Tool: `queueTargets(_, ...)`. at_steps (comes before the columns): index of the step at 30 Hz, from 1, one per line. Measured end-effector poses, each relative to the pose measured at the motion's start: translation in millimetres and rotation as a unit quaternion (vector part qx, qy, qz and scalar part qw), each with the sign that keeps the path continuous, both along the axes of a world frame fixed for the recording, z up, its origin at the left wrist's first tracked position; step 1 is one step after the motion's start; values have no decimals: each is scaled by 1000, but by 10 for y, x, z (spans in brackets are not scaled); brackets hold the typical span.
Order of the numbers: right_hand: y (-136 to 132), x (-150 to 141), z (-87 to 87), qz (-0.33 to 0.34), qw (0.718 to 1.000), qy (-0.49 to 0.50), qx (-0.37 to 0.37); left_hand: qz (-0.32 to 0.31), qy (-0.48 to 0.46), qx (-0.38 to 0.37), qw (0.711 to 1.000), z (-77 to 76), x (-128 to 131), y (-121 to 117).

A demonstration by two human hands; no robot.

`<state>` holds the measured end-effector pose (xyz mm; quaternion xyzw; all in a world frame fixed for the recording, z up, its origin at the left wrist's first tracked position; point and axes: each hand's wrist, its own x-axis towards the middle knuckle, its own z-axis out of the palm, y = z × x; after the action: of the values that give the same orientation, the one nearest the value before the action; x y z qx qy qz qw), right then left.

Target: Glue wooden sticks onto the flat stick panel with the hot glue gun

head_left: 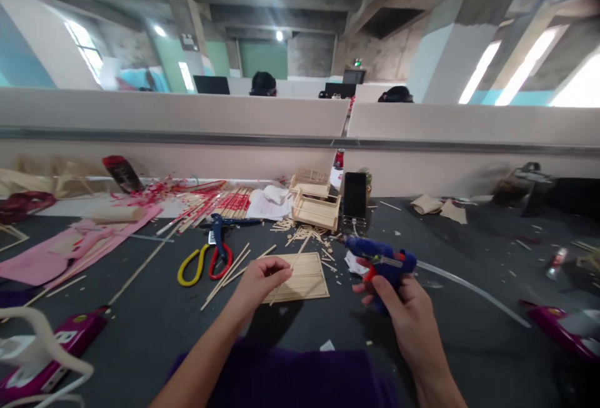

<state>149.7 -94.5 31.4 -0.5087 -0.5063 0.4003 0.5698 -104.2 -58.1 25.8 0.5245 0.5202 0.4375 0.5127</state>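
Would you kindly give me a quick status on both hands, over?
Left hand pinching thin stick over stick panel. Right hand gripping blue glue gun, nozzle toward panel. Scissors lying left, apart.

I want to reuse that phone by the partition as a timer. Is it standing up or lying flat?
Standing up: the phone rises upright on the table beside the wooden stick frames, dark screen facing the camera.

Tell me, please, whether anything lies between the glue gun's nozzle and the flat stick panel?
Nothing sizeable: between the blue glue gun in the right hand and the flat wooden stick panel, only small stick offcuts lie scattered.
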Motion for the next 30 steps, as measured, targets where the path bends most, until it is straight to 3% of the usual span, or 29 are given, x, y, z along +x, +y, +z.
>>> queueTargets(4,76,-196,-77,-33,992,-117,38,3,103,50,993,-73,-238,58)
queueTargets(8,100,-268,-131,40,994,-103,-19,-17,196,105,975,-188,-389,56)
queueTargets(11,39,-222,-184,42,990,-112,-79,-55,264,122,955,-209,-426,-6)
queueTargets(17,-99,-97,-430,73,987,-20,-141,-105,358,121,920,-192,-338,-92)
queueTargets(22,-147,-86,-562,95,967,-131,-197,-75,367,117,920,-215,-372,-53)
queueTargets(27,-215,-94,-542,20,955,-232,-182,-6,311,89,946,-282,-476,28)
queueTargets(30,-258,-70,-532,-10,950,-262,-169,4,307,80,948,-313,-493,51)
